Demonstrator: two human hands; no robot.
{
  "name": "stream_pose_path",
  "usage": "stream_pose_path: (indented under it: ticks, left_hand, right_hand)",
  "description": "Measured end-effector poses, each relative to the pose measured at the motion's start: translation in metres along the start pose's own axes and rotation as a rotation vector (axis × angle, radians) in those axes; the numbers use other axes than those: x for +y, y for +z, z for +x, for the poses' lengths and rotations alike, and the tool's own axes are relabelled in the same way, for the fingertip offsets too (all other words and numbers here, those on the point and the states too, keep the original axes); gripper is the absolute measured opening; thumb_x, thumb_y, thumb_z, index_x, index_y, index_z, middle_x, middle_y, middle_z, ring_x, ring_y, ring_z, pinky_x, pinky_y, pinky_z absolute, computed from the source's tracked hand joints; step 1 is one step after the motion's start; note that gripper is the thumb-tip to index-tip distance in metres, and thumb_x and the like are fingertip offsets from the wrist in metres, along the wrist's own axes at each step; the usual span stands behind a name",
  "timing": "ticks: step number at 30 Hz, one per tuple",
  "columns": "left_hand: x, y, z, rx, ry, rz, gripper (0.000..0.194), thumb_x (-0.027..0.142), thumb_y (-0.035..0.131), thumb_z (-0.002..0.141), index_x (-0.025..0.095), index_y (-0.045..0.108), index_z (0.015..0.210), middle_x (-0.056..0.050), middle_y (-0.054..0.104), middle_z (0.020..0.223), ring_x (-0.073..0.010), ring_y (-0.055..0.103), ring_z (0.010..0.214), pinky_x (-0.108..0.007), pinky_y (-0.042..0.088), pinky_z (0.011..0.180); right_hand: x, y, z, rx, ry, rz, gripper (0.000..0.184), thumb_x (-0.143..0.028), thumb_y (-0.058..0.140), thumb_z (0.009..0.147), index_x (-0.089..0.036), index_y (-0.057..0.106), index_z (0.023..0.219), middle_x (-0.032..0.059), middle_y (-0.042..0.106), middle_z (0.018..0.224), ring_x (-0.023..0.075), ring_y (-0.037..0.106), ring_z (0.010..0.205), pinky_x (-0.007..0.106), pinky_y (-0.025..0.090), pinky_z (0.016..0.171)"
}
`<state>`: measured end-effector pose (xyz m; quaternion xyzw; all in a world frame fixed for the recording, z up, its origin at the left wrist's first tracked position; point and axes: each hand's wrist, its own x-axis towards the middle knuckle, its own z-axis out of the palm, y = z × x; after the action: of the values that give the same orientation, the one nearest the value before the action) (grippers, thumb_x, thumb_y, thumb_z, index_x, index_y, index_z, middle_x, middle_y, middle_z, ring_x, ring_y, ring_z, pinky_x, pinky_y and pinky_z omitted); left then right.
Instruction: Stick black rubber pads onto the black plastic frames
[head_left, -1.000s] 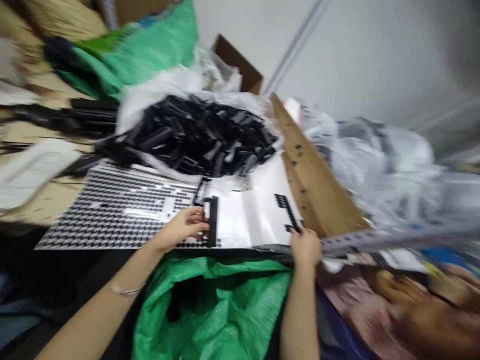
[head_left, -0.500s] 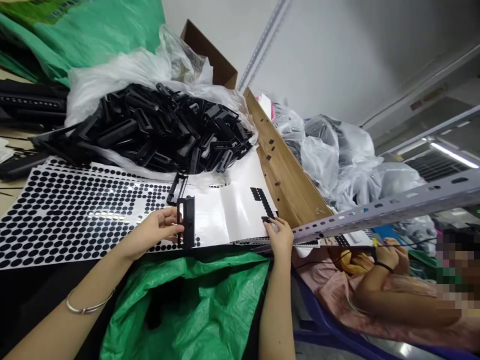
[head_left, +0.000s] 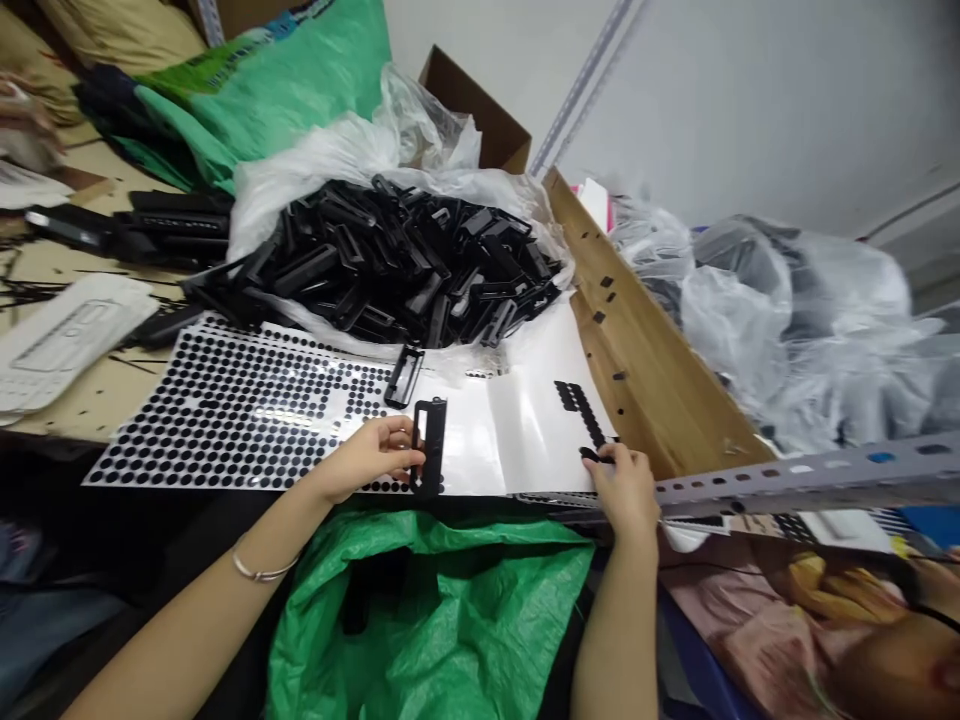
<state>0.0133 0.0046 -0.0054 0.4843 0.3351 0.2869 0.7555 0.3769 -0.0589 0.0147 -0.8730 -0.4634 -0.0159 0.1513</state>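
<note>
My left hand (head_left: 375,458) is closed on a black plastic frame (head_left: 433,455) with a long slot, held upright over the sticker sheet's front edge. My right hand (head_left: 626,488) pinches at a black round sticker (head_left: 592,455) at the lower end of a short row of black dots (head_left: 585,410) on the white sheet (head_left: 536,435). Its thumb and finger are close together and partly cover the sticker. A second black frame (head_left: 404,376) lies just beyond the left hand. To the left spreads a sheet of black round stickers (head_left: 225,420).
A white plastic bag (head_left: 300,165) heaped with black plastic frames (head_left: 420,255) stands behind the sheets. An open green sack (head_left: 480,600) hangs below the table edge. A brown board (head_left: 637,370) and perforated metal rail (head_left: 817,470) border the right. A co-worker's arm (head_left: 900,655) is at lower right.
The view has swung right and then back left. The right thumb and finger have shifted slightly at the end of the dot row. The left hand keeps the black frame in about the same place.
</note>
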Motion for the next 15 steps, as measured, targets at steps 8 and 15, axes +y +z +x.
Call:
stream_pose_path:
  ticks: [8,15]
  left_hand:
    - [0.0,-0.004,-0.002,0.048,0.048,-0.105,0.033,0.035,0.076,0.072,0.015,0.061,0.094,-0.005,0.068,0.086,-0.0165,0.067,0.076,-0.028,0.058,0.065]
    - [0.001,0.004,-0.004,0.069,0.172,-0.187,0.044,0.033,0.078,0.07,0.019,0.057,0.106,-0.005,0.064,0.103,-0.0173,0.068,0.08,-0.028,0.061,0.062]
  right_hand:
    - [-0.016,-0.003,-0.011,0.605,-0.069,0.79,0.032,-0.048,0.071,0.067,-0.019,0.057,0.067,0.0055,0.051,0.092,0.0239,0.055,0.095,0.045,0.045,0.088]
    - [-0.112,-0.006,-0.063,-0.066,-0.084,1.474,0.022,-0.039,0.077,0.069,-0.022,0.063,0.068,0.003,0.055,0.112,0.0203,0.057,0.105,0.045,0.043,0.099]
